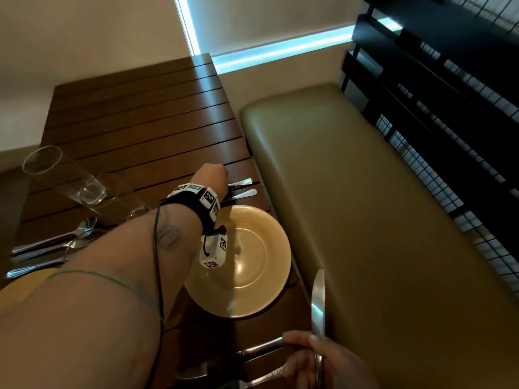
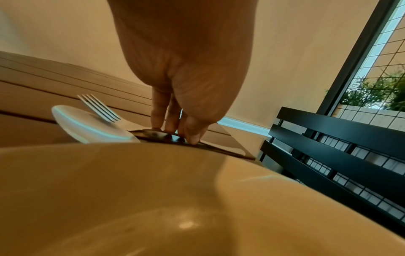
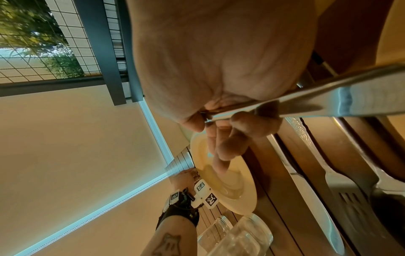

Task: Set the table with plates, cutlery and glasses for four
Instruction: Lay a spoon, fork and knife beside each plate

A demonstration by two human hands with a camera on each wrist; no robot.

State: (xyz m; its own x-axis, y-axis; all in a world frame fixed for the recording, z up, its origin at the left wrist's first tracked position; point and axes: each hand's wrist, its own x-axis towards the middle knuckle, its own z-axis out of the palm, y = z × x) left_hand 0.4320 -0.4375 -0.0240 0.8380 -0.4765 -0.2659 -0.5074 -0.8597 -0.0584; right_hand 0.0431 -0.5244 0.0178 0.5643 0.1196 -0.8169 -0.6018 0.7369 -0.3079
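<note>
A cream plate [image 1: 269, 265] sits at the wooden table's [image 1: 146, 130] right edge. Just beyond it lie a spoon [image 2: 87, 124] and a fork [image 2: 98, 107], their handles [image 1: 244, 188] pointing at the bench. My left hand [image 1: 212, 175] reaches over the plate [image 2: 197, 181]; in the left wrist view the left hand [image 2: 177, 135] pinches those handles between fingertips and thumb. At the bottom right my right hand [image 1: 317, 352] grips a table knife [image 1: 318, 299], blade pointing away from me. The right wrist view shows that hand [image 3: 219, 119] curled round the knife [image 3: 328, 100].
Three tall glasses [image 1: 92, 192] stand at the table's left, with more cutlery [image 1: 56, 240] and part of another plate [image 1: 19, 287] below them. More cutlery [image 1: 238, 355] lies on the table by my right hand. An olive padded bench [image 1: 365, 220] and a black slatted backrest [image 1: 449, 94] run along the right.
</note>
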